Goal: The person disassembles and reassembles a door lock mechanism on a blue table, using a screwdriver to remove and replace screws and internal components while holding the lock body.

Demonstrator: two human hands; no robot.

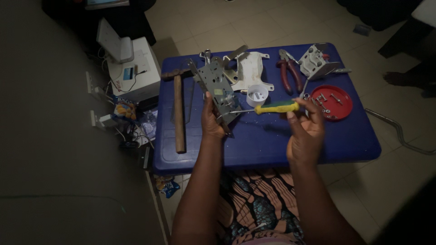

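Hammer (179, 113): lies lengthwise near the blue table's (272, 140) left edge. Lock body (217, 93): gripped in my left hand (211, 121), raised above the table, long axis tilting up-left. Screwdriver (271, 108): pinched by my right hand (305, 131) at its yellow handle, horizontal, tip pointing left into the lock. Red tray (335, 103): near the right edge. Bare table lies along the near edge.
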